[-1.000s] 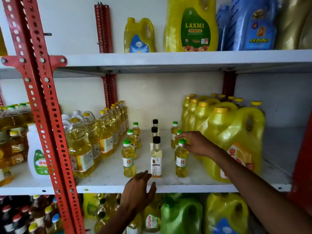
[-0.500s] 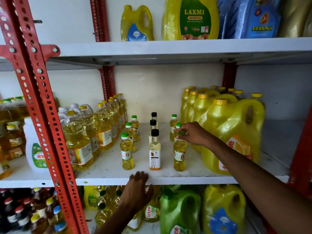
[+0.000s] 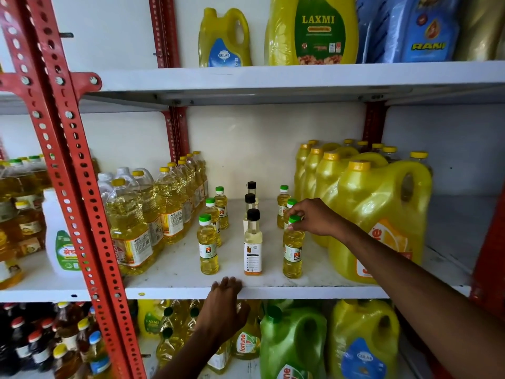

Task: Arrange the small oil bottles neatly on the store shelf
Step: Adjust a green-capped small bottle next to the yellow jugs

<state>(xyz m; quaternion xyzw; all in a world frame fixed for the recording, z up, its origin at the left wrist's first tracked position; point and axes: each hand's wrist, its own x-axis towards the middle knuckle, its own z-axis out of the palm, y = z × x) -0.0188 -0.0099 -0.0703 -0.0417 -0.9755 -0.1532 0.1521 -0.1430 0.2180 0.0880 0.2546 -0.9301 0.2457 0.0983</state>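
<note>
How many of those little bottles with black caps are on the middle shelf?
3, in one single-file row at the shelf's centre: the front black-capped bottle, the middle one behind it, the back one nearest the wall. More could hide behind.

The shelf (image 3: 314,292) is white painted metal, matt, scuffed and smudged on its top face. The uprights (image 3: 82,187) are red painted metal angle, punched with holes, the paint slightly glossy. The small oil bottles (image 3: 209,244) are clear, glossy plastic with smooth green plastic caps and glossy paper labels. The black-capped bottles (image 3: 252,247) are clear and smooth with white paper labels. The big yellow jugs (image 3: 382,203) are shiny, translucent plastic catching highlights. The blue Rani pouches (image 3: 426,28) are crinkled glossy film. The back wall (image 3: 259,138) is matt.
</note>
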